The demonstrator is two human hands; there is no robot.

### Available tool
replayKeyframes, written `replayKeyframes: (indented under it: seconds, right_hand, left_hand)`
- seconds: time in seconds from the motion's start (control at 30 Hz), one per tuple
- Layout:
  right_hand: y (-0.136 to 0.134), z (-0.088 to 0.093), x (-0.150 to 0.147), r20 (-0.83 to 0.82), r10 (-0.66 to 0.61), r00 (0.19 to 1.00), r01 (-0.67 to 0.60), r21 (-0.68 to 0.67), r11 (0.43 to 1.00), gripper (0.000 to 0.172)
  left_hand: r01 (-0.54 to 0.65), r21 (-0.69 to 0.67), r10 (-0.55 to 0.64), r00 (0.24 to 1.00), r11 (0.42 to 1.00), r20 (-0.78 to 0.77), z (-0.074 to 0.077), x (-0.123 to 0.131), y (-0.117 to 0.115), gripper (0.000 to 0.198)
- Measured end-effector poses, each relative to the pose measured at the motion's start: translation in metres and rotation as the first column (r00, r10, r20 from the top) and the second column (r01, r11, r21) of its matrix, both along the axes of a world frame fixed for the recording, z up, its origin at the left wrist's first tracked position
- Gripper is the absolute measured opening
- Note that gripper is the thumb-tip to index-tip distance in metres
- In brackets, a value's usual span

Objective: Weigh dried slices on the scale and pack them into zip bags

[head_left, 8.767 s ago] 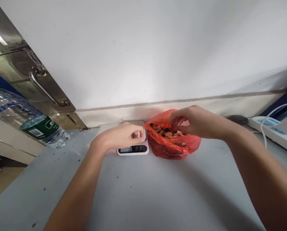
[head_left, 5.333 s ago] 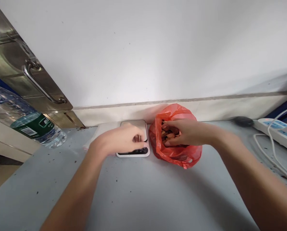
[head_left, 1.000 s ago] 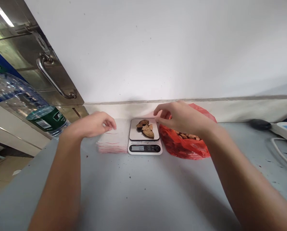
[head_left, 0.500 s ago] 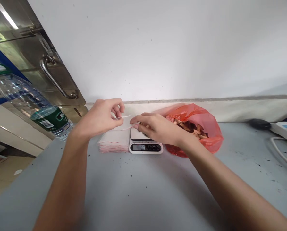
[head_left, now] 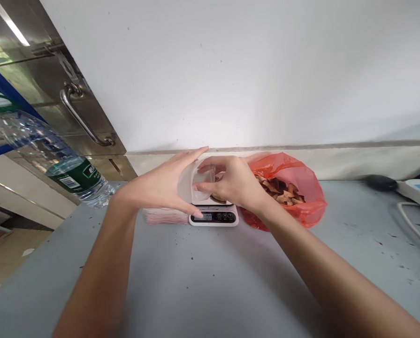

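Note:
A small clear plastic bag [head_left: 187, 184] is between my hands above the left part of a white digital scale [head_left: 233, 220]. Behind the bag, my left hand [head_left: 160, 185] is spread wide, thumb and fingers stretched to either side of it. The left thumb tip reaches the edge of the scale's lit display. My right hand [head_left: 234, 180] has its fingers curled at the bag's mouth; their exact grip is partly hidden. Brownish dried slices [head_left: 218, 197] lie on the scale plate, mostly covered by the right hand. Under the left hand sits a stack of pink-edged clear bags [head_left: 165, 217].
An open red plastic bag [head_left: 313, 188] of dried slices stands right of the scale. A black object [head_left: 381, 182] and a white power strip [head_left: 416, 188] with a cable are farther right. A large water bottle [head_left: 72, 176] is at the left, before a metal cabinet door [head_left: 69, 117].
My left hand has moved right and spread its fingers around the bag. The bag has shifted over the scale, and my right fingers have turned in at its mouth.

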State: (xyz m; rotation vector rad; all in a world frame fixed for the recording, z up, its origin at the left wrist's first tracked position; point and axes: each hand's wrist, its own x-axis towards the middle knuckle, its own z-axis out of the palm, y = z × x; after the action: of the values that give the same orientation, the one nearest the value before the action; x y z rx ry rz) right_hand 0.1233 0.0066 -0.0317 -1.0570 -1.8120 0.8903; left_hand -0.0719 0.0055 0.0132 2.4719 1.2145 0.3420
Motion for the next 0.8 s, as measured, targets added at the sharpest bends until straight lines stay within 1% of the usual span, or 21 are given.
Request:
replayKeyframes:
  seconds: [0.07, 0.1, 0.13, 0.2, 0.23, 0.27, 0.3, 0.33, 0.37, 0.4, 0.43, 0.47, 0.57, 0.6, 0.63, 0.67, 0.77, 0.8]
  right_hand:
    - [0.001, 0.003, 0.002, 0.003, 0.052, 0.999, -0.052, -0.024, 0.998, 0.029]
    - [0.002, 0.006, 0.004, 0.022, 0.054, 0.998, -0.053, -0.044, 0.998, 0.027]
    - [0.004, 0.008, 0.007, 0.064, 0.028, 0.998, -0.024, -0.064, 0.998, 0.027]
    - [0.009, 0.013, 0.012, 0.233, -0.067, 0.97, 0.09, -0.09, 0.992, 0.033]
    - [0.012, 0.015, 0.014, 0.345, -0.104, 0.933, 0.146, -0.099, 0.984, 0.04]
    - [0.015, 0.016, 0.016, 0.457, -0.11, 0.883, 0.181, -0.114, 0.977, 0.049]
    - [0.019, 0.017, 0.016, 0.554, -0.076, 0.829, 0.187, -0.147, 0.971, 0.06]
    - [0.022, 0.017, 0.015, 0.623, -0.012, 0.782, 0.173, -0.197, 0.965, 0.07]
    - [0.024, 0.015, 0.014, 0.663, 0.057, 0.746, 0.152, -0.253, 0.955, 0.079]
    - [0.027, 0.013, 0.011, 0.682, 0.113, 0.722, 0.131, -0.296, 0.946, 0.085]
    - [0.029, 0.011, 0.008, 0.687, 0.149, 0.711, 0.113, -0.321, 0.94, 0.084]
    - [0.03, 0.008, 0.006, 0.684, 0.165, 0.711, 0.097, -0.328, 0.94, 0.077]
    - [0.031, -0.001, 0.0, 0.661, 0.165, 0.732, 0.067, -0.311, 0.948, 0.042]
    - [0.031, -0.004, 0.0, 0.649, 0.166, 0.743, 0.06, -0.312, 0.948, 0.034]
    - [0.031, -0.005, 0.0, 0.636, 0.168, 0.754, 0.056, -0.316, 0.947, 0.03]
    - [0.03, -0.007, 0.001, 0.624, 0.165, 0.763, 0.055, -0.318, 0.946, 0.03]
    - [0.03, -0.009, 0.003, 0.59, 0.156, 0.792, 0.056, -0.325, 0.944, 0.038]
    - [0.03, -0.009, 0.004, 0.572, 0.153, 0.806, 0.057, -0.332, 0.942, 0.04]
  left_hand:
    - [-0.03, -0.022, 0.03, 1.0, 0.999, 0.01, -0.002, -0.001, 0.003, 0.086]
    - [-0.059, -0.037, 0.059, 0.998, 0.998, 0.004, -0.002, -0.002, 0.004, 0.078]
    - [-0.097, -0.052, 0.096, 0.995, 0.994, -0.016, -0.002, -0.004, 0.005, 0.071]
    - [-0.191, -0.073, 0.185, 0.979, 0.979, -0.08, -0.002, -0.01, 0.008, 0.066]
    - [-0.236, -0.083, 0.227, 0.967, 0.968, -0.112, -0.002, -0.013, 0.009, 0.065]
    - [-0.273, -0.097, 0.259, 0.956, 0.957, -0.139, -0.003, -0.017, 0.01, 0.065]
    - [-0.3, -0.118, 0.28, 0.947, 0.947, -0.159, -0.003, -0.02, 0.011, 0.066]
    - [-0.318, -0.144, 0.293, 0.94, 0.937, -0.172, -0.004, -0.022, 0.013, 0.067]
    - [-0.332, -0.17, 0.3, 0.936, 0.928, -0.185, -0.004, -0.024, 0.014, 0.069]
    - [-0.34, -0.188, 0.303, 0.931, 0.921, -0.201, -0.005, -0.025, 0.014, 0.069]
    - [-0.345, -0.197, 0.302, 0.928, 0.918, -0.218, -0.006, -0.025, 0.015, 0.069]
    - [-0.345, -0.197, 0.299, 0.926, 0.918, -0.232, -0.006, -0.025, 0.015, 0.069]
    - [-0.342, -0.189, 0.288, 0.921, 0.921, -0.262, -0.009, -0.022, 0.017, 0.07]
    - [-0.339, -0.191, 0.284, 0.921, 0.921, -0.266, -0.01, -0.021, 0.017, 0.07]
    - [-0.335, -0.195, 0.279, 0.922, 0.922, -0.268, -0.012, -0.02, 0.017, 0.07]
    - [-0.33, -0.198, 0.273, 0.924, 0.923, -0.268, -0.013, -0.02, 0.018, 0.07]
    - [-0.316, -0.194, 0.26, 0.928, 0.929, -0.267, -0.02, -0.02, 0.02, 0.068]
    - [-0.303, -0.188, 0.256, 0.937, 0.934, -0.24, -0.022, -0.02, 0.021, 0.067]
